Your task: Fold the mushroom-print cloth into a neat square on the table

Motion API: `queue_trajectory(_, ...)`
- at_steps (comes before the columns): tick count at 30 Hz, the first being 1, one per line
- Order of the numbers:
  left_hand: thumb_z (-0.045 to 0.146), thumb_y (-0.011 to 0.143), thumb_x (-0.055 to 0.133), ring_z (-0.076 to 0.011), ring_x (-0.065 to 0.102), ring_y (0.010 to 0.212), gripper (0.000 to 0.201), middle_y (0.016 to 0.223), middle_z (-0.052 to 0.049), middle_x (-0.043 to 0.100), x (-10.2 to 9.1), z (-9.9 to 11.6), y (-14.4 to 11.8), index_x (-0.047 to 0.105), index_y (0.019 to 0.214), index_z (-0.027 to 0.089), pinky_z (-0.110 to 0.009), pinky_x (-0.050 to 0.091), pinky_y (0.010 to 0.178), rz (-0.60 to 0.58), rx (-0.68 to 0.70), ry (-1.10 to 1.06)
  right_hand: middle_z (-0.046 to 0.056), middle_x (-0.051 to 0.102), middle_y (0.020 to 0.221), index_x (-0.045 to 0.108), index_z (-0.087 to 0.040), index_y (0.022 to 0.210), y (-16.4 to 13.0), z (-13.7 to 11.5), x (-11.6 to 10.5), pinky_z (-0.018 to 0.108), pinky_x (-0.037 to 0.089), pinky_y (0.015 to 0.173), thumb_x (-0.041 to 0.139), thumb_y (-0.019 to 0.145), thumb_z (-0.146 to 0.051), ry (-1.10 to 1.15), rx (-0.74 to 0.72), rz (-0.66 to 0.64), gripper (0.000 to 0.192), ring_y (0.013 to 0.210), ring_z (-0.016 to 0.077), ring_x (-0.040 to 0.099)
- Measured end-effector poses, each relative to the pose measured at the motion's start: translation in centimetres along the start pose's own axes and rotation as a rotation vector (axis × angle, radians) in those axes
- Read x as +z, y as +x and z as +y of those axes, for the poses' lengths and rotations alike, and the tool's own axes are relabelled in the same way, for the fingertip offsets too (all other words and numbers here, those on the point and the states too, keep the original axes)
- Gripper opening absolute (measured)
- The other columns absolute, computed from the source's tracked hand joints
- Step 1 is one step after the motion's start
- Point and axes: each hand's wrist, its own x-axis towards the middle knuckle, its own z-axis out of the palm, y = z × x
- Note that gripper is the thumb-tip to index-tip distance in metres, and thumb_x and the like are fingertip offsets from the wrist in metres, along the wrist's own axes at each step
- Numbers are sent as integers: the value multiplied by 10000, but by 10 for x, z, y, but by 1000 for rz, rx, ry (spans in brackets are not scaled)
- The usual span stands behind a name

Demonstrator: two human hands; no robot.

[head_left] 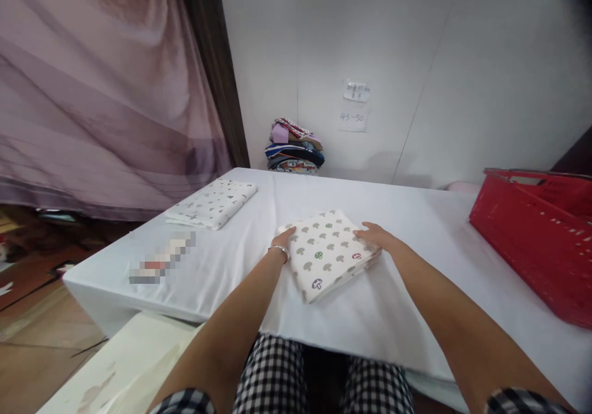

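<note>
In the head view, a folded white cloth printed with grey mushrooms (328, 253) lies flat near the middle of the white-covered bench (416, 229). The left hand (283, 239), a silver bracelet on its wrist, rests open against the cloth's left edge; the right hand (374, 235) lies flat and relaxed on its right corner, gripping nothing. A second folded white patterned cloth (213, 202) sits well apart to the left, a red plastic basket (536, 241) at the right, and a pile of colourful folded clothes (295, 147) by the wall.

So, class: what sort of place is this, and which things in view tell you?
Probably a small laundry or cloth-folding workroom: folded cloth under both hands on a white-covered table, a stack of folded fabrics by the wall, a red basket.
</note>
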Motion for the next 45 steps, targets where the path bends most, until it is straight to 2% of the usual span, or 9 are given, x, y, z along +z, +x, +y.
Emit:
queue_trajectory(8, 194, 523, 776, -240, 677, 749, 423, 806, -96, 709, 9, 25, -52, 641, 917, 120, -359, 554, 739, -457, 208, -42, 152, 492, 1321, 184, -238, 1443, 13, -6, 3, 424, 478, 911, 788, 558, -475, 404, 30, -331, 1098, 1071, 276, 581)
queue_trajectory(15, 242, 515, 780, -274, 670, 799, 523, 873, -122, 707, 0, 53, -109, 633, 994, 94, -370, 546, 749, -742, 260, 29, 124, 655, 1094, 531, -177, 1204, -7, -16, -9, 444, 440, 952, 788, 544, -305, 738, -183, -644, 720, 1018, 285, 611)
queue_trajectory(24, 221, 472, 780, -220, 643, 678, 512, 805, -80, 685, -5, 100, -98, 617, 942, 102, -370, 536, 686, -619, 465, 226, 109, 667, 1043, 604, -171, 1103, -42, -42, -55, 410, 461, 872, 740, 565, -370, 596, -356, -362, 591, 992, 270, 604)
queue_trajectory(28, 193, 493, 746, -194, 625, 705, 495, 821, -45, 664, 13, 145, -97, 613, 960, 102, -384, 516, 730, -561, 800, 383, 65, 661, 965, 567, -161, 1102, -40, -77, -78, 376, 471, 826, 757, 537, -327, 632, -507, -72, 619, 918, 227, 606)
queue_trajectory(32, 173, 550, 703, -213, 595, 903, 475, 944, -38, 642, 15, 169, -100, 599, 1009, 110, -380, 456, 869, -440, 1244, 539, 52, 632, 1020, 554, -173, 1091, -54, -102, -93, 372, 449, 856, 723, 602, -348, 390, -670, 292, 547, 973, 226, 568)
queue_trajectory(34, 164, 589, 665, -226, 567, 986, 443, 1025, -55, 630, 1, 155, -94, 592, 1024, 127, -386, 417, 930, -354, 1432, 673, 66, 608, 1109, 553, -198, 1109, -69, -92, -85, 387, 419, 912, 674, 672, -332, 160, -704, 421, 473, 1052, 242, 536)
queue_trajectory(37, 106, 614, 586, -244, 525, 1085, 435, 1126, -82, 610, -34, 94, -72, 586, 1045, 163, -418, 357, 998, -362, 1553, 972, 85, 555, 1231, 571, -214, 1112, -89, -42, -49, 409, 334, 1020, 560, 765, -268, -147, -811, 427, 351, 1190, 252, 453)
queue_trajectory(41, -1, 557, 498, -244, 521, 1124, 538, 1150, -97, 609, -78, -7, -44, 578, 1053, 190, -447, 367, 1006, -545, 1390, 1226, 96, 611, 1149, 603, -203, 1062, -109, 42, 14, 445, 368, 998, 482, 768, -181, -323, -946, 171, 319, 1133, 249, 513)
queue_trajectory(45, -23, 539, 458, -231, 425, 1242, 582, 1277, -107, 529, -92, -41, -48, 560, 1076, 174, -433, 326, 1066, -549, 1240, 1145, 110, 544, 1261, 556, -169, 1165, -126, 71, 36, 460, 343, 1024, 422, 694, -73, -334, -886, 150, 499, 1217, 239, 450)
